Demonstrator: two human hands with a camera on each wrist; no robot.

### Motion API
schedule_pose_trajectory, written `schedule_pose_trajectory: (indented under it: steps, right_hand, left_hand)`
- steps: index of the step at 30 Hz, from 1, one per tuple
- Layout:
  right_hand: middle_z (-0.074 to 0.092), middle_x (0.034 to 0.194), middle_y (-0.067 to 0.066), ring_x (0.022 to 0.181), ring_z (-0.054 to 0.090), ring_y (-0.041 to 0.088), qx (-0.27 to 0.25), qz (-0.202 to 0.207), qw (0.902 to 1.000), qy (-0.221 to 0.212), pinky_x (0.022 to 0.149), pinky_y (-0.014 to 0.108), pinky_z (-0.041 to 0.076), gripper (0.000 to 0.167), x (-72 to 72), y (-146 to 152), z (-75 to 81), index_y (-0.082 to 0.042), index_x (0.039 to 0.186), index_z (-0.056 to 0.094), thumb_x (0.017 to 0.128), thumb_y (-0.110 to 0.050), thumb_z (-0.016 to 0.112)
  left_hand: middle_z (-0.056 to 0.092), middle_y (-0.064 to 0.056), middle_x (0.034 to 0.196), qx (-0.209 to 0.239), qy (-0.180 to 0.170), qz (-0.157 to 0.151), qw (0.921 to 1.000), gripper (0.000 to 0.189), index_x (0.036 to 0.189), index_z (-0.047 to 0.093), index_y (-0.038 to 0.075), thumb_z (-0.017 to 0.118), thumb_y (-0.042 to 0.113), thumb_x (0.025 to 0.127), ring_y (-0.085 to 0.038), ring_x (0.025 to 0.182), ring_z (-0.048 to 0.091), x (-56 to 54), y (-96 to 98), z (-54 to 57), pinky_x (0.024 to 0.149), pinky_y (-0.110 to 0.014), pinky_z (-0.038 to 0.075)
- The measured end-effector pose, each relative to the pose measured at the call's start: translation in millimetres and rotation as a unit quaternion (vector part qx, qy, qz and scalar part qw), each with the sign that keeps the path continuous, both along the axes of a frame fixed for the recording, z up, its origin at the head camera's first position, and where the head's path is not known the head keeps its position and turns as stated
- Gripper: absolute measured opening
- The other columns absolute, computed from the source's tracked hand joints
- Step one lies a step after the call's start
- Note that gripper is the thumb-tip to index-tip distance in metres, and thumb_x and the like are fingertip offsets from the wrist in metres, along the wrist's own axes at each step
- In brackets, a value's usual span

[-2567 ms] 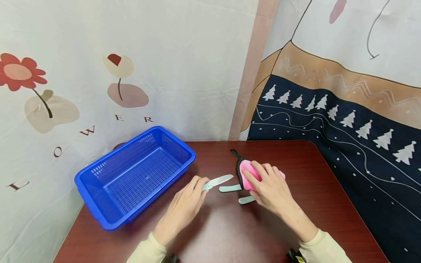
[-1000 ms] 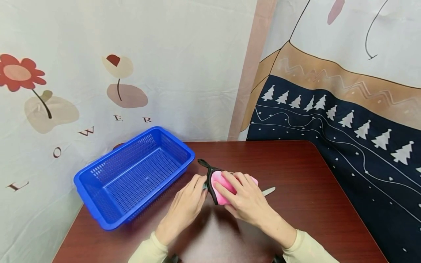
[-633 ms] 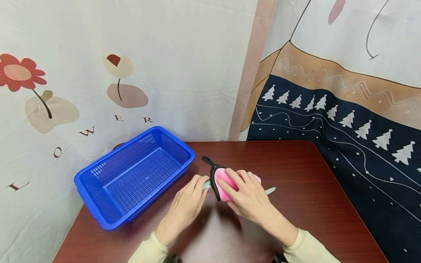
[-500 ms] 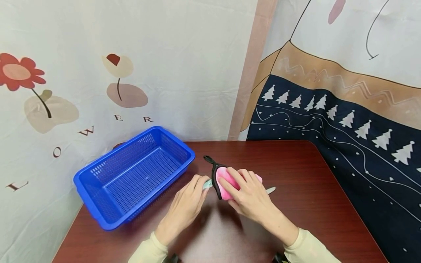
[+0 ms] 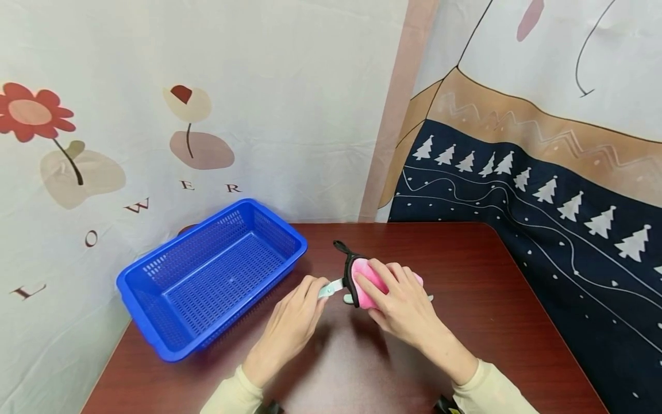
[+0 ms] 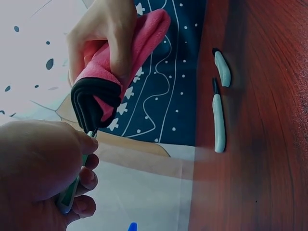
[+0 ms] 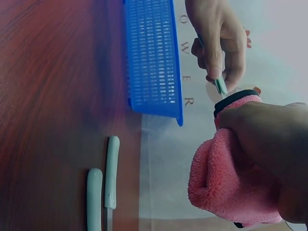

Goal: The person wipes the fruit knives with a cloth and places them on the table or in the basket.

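My left hand (image 5: pixel 289 322) grips a small knife (image 5: pixel 331 288) by its mint-green handle, the blade pointing right. A pink plush cloth (image 5: pixel 364 280) with black edging and a hanging loop is folded round the blade, hiding its outer part. My right hand (image 5: pixel 408 305) pinches the cloth from above; in the left wrist view its thumb presses on the pink side. A short length of bare blade shows between the left fingers and the black edge. Beneath, on the table, lie two more mint-handled knives, one knife (image 7: pixel 111 168) beside another knife (image 7: pixel 94 199), partly covered in the head view.
A blue perforated plastic basket (image 5: pixel 207 339) stands at the left of the dark red wooden table (image 5: pixel 455 253). Printed fabric hangings (image 5: pixel 310 115) rise behind the table and along its right side.
The right hand first brought the cloth left over the blade, up to the left fingers. Since then it has slid back right along the blade, baring its base. The left hand has stayed in place.
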State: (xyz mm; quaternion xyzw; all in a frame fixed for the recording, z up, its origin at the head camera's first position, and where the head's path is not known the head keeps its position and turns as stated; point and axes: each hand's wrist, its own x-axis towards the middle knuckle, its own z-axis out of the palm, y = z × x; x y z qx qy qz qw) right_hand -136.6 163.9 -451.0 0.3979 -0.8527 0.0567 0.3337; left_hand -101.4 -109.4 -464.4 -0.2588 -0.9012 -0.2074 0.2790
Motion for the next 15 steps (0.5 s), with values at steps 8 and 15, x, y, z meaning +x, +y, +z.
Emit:
schedule_pose_trajectory:
  steps: [8, 15]
  right_hand:
    - [0.067, 0.141, 0.019, 0.105, 0.063, 0.034, -0.001, -0.013, 0.9999, 0.003, 0.087, 0.049, 0.057, 0.077, -5.3, 15, -1.5, -0.017, 0.145, 0.073, 0.072, -0.024, 0.099]
    - [0.068, 0.142, 0.022, 0.106, 0.065, 0.037, 0.002, -0.052, 0.9986, -0.009, 0.087, 0.052, 0.059, 0.079, -9.5, 36, -1.4, -0.017, 0.142, 0.075, 0.068, -0.025, 0.102]
  left_hand:
    - [0.066, 0.0, 0.108, 0.005, 0.001, 0.003, 1.0, 0.025, 0.13, 0.069, 0.009, 0.075, 0.011, 0.106, -0.011, 0.081, 0.064, 0.6, -1.6, -1.6, 0.068, -0.032, 0.058]
    - [0.066, 0.0, 0.108, 0.012, -0.002, 0.002, 0.9999, 0.027, 0.13, 0.069, 0.009, 0.078, 0.011, 0.105, -0.011, 0.082, 0.064, -0.2, -4.5, -0.8, 0.07, -0.032, 0.059]
